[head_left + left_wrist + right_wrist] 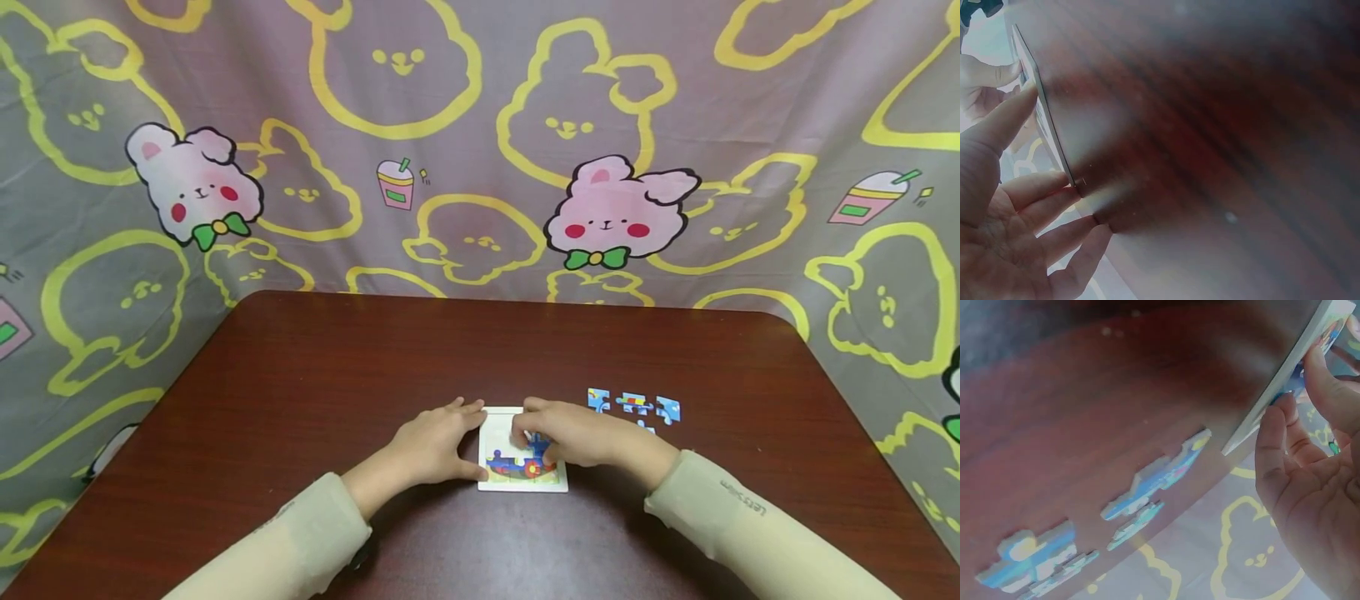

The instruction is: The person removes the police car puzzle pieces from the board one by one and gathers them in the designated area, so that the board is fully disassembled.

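Observation:
A white-rimmed jigsaw tray (522, 487) lies on the table, partly filled with pieces that show a colourful picture along its near side. My left hand (427, 446) holds the tray's left edge, thumb near the front corner and fingers at the far one; the left wrist view shows this grip on the thin board (1054, 134). Over the tray's right side, my right hand (577, 432) has thumb and fingers bent about a blue puzzle piece (537, 448). In the right wrist view, the fingertips (1284, 406) touch beside that blue part, and the hand hides some of it.
Several loose puzzle pieces (634, 403) lie right of the tray, beyond my right forearm, which partly covers one. The dark red-brown table (337, 358) ends at a patterned curtain (480, 167) at the back and sides.

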A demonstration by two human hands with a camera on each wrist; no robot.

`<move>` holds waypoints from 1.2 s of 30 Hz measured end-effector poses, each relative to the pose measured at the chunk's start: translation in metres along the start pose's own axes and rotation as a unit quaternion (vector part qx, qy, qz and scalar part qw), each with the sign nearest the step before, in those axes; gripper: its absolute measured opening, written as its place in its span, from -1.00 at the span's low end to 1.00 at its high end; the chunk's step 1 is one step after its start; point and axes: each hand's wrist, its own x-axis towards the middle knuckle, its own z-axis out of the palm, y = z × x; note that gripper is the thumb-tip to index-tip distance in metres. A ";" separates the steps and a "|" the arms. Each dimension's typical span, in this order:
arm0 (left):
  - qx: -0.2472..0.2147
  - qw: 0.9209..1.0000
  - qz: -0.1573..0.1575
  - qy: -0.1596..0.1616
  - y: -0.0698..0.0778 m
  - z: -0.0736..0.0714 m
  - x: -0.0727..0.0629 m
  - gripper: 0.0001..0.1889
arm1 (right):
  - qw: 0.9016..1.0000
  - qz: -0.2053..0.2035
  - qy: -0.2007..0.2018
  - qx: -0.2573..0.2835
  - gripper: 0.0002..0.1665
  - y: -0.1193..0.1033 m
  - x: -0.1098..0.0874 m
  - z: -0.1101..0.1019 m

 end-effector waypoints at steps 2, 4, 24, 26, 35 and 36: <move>0.000 1.000 -0.002 -0.001 0.000 0.000 0.000 -0.16 | 1.000 0.005 -0.003 -0.003 -0.57 -0.001 0.000 0.000; 0.000 1.000 -0.005 -0.002 0.000 0.000 0.000 -0.15 | 1.000 0.013 -0.003 -0.003 -0.59 -0.001 -0.001 0.001; 0.005 1.000 -0.007 -0.003 0.002 0.001 0.000 -0.13 | 0.997 0.038 0.001 0.070 -0.69 0.010 -0.008 -0.004; 0.006 1.000 -0.006 -0.002 0.002 0.001 0.000 -0.13 | 0.997 0.034 0.001 0.073 -0.70 0.012 -0.009 -0.003; 0.008 1.000 -0.008 0.000 0.000 0.002 0.001 -0.13 | 0.993 0.012 0.013 0.119 -0.76 0.016 -0.009 -0.006; 0.008 1.000 -0.008 -0.001 0.000 0.002 0.001 -0.13 | 0.993 0.006 0.016 0.120 -0.76 0.016 -0.009 -0.006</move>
